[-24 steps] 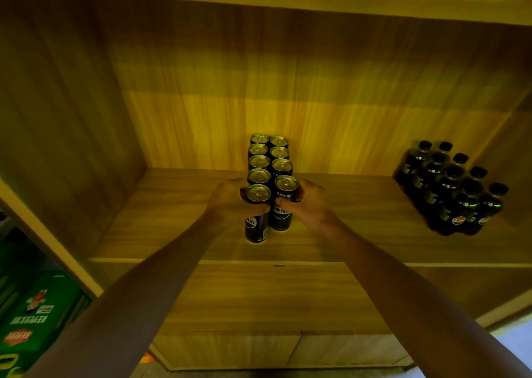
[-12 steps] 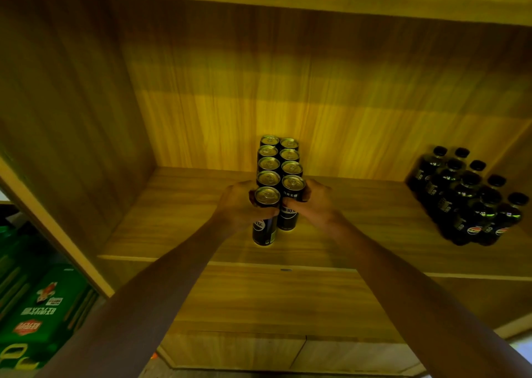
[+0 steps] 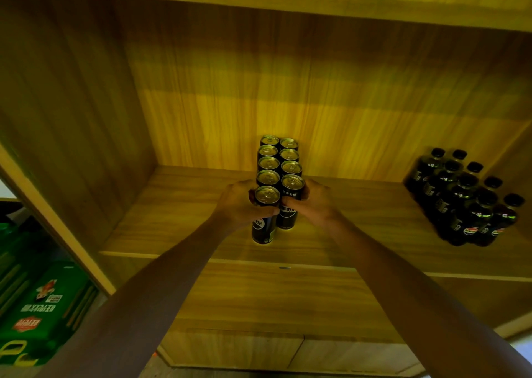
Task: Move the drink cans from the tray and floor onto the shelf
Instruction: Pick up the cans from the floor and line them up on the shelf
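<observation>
Now left hand (image 3: 239, 205) wraps front can (image 3: 264, 216), right hand (image 3: 315, 203) wraps neighbour can (image 3: 289, 205); rigid, slick, full-weight; grip mid-body.

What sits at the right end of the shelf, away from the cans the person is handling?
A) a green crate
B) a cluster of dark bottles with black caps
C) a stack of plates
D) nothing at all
B: a cluster of dark bottles with black caps stands on the shelf at its right end, apart from the two rows of cans.
</observation>
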Tool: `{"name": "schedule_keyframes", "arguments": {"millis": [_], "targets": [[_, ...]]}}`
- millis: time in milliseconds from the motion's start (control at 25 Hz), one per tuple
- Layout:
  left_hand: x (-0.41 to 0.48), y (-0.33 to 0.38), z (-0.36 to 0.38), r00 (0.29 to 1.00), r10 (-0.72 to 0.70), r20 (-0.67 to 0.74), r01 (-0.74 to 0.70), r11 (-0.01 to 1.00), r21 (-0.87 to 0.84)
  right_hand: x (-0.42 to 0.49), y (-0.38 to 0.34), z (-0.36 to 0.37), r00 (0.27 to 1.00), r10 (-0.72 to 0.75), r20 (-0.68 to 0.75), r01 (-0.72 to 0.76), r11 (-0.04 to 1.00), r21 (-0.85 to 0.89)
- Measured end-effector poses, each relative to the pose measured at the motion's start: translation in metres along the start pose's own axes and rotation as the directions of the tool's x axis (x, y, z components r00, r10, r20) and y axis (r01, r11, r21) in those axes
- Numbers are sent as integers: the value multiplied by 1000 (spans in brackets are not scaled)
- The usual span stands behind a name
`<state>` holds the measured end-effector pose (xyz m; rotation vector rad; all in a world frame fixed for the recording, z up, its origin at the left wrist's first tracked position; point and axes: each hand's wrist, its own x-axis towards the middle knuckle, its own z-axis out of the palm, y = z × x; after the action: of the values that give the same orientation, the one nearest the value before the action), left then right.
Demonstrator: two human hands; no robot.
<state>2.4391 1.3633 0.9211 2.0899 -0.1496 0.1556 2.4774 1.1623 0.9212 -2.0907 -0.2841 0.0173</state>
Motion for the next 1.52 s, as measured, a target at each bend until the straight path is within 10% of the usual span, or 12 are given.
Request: {"name": "schedule_keyframes", "arguments": {"millis": [520, 1000, 1520], "targets": [[-45, -4, -24, 994, -108, -10, 95, 818, 567, -37, 12, -37, 981, 24, 193, 114, 733, -670], [-159, -4, -42, 969, -53, 240, -158, 612, 775, -138, -30, 4, 968, 19, 251, 193, 584, -789], [-442, -131, -253, 863, -421, -277, 468, 466, 751, -219, -165, 318, 654, -252, 713, 695, 573, -434]]}}
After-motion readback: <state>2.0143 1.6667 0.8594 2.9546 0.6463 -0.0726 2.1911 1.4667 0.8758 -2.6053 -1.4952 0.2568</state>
